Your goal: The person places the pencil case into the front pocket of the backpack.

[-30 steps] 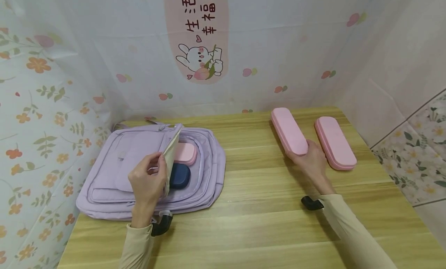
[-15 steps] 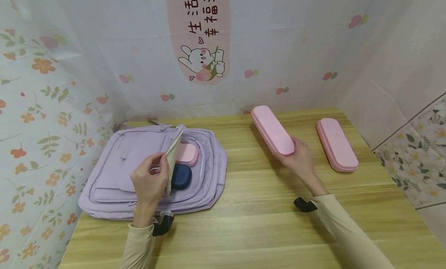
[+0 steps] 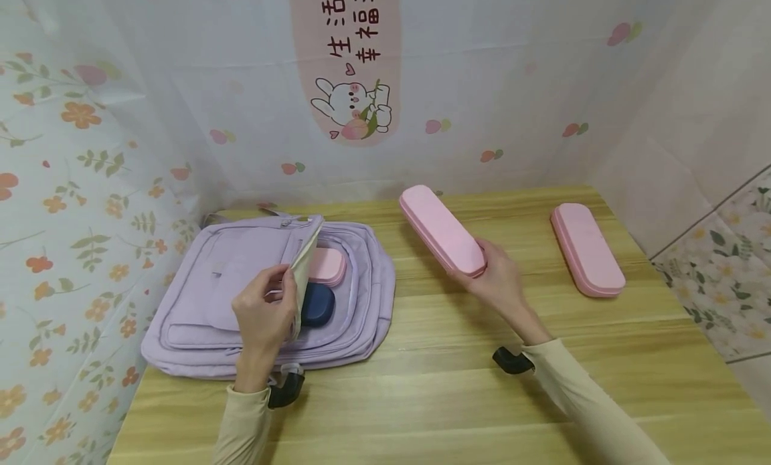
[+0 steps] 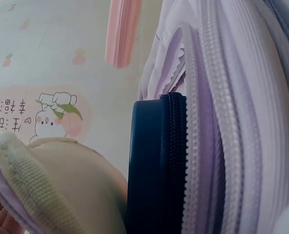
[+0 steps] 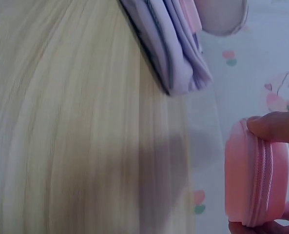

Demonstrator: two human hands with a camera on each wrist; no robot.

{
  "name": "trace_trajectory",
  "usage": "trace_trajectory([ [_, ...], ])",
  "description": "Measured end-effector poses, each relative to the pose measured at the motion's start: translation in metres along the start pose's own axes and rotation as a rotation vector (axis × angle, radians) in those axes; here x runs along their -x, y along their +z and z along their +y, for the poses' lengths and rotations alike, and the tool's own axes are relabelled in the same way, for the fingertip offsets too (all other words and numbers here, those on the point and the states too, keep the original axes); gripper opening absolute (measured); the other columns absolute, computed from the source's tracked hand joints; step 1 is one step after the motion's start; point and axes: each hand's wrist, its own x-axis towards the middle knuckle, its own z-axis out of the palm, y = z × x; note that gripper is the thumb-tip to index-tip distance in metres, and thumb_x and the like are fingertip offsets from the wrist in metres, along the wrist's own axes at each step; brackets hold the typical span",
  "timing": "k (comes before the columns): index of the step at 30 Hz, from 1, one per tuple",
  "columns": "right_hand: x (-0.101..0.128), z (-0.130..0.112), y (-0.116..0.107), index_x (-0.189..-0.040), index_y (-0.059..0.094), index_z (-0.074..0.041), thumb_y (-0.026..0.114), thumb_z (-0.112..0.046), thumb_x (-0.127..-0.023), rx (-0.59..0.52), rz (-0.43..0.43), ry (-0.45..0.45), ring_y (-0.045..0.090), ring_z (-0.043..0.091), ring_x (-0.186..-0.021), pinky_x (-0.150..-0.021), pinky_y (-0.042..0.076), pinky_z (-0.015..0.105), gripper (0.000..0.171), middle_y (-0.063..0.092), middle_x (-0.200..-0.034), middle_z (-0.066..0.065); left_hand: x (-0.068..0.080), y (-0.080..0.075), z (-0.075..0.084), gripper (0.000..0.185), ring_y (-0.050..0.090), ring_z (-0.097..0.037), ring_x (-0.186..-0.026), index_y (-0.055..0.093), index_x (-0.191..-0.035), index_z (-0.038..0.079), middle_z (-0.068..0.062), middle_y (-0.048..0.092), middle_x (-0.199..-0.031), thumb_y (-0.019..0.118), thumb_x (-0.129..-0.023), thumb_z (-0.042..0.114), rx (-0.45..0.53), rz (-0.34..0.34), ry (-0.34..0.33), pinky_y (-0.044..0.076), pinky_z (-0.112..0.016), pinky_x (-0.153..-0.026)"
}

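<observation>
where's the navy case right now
In the head view the navy case lies inside the open purple backpack at the table's left, just below a small pink case, beside the left hand holding the flap back.

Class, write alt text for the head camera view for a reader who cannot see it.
A right hand grips a long pink case above a wooden table, while the left hand holds open a lilac backpack containing a navy case and a pink one.

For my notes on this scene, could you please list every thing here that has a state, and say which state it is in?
backpack: lying flat, flap held open
left hand: holds flap
right hand: grips pink case
pink case: zipped, lifted
second pink case: closed, on table
navy case: zipped, inside backpack
</observation>
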Motion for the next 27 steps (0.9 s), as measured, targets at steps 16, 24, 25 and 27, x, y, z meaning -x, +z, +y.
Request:
trace_trajectory([
  [16,0.013,-0.034,0.019,-0.135,0.056,0.006,0.089,-0.031,-0.073,-0.098,-0.095,-0.103,0.062,0.038,-0.116,-0.099,0.052,0.052,0.078,0.065,-0.128,0.024,0.000,0.000,0.002,0.013,0.066,-0.010,-0.062,0.077,-0.095,-0.003,-0.016,0.075,-0.077,0.073,-0.083,-0.005,0.020,-0.006,-0.010,0.051,-0.003,-0.060],
  [24,0.017,-0.042,0.026,-0.137,0.057,0.001,0.091,-0.024,-0.070,-0.166,-0.169,-0.141,0.065,0.029,-0.107,-0.087,0.057,0.040,0.079,0.066,-0.125,0.019,0.000,-0.002,0.001,0.013,0.066,-0.006,-0.064,0.077,-0.096,-0.004,-0.016,0.075,-0.077,0.072,-0.084,-0.005,0.020,-0.009,-0.015,0.052,-0.004,-0.060],
  [25,0.018,-0.042,0.027,-0.137,0.057,0.001,0.091,-0.023,-0.070,-0.179,-0.182,-0.150,0.065,0.029,-0.107,-0.087,0.058,0.040,0.079,0.066,-0.126,0.019,0.000,-0.002,0.002,0.012,0.066,-0.006,-0.064,0.077,-0.096,-0.004,-0.016,0.075,-0.078,0.072,-0.084,-0.005,0.022,-0.012,-0.016,0.052,-0.004,-0.061],
  [27,0.020,-0.043,0.028,-0.138,0.057,0.000,0.092,-0.022,-0.070,-0.206,-0.209,-0.163,0.064,0.028,-0.109,-0.089,0.059,0.041,0.080,0.065,-0.127,0.017,0.000,-0.001,0.002,0.012,0.066,-0.006,-0.065,0.077,-0.096,-0.004,-0.016,0.075,-0.078,0.072,-0.084,-0.005,0.028,-0.016,-0.017,0.052,-0.004,-0.061],
])
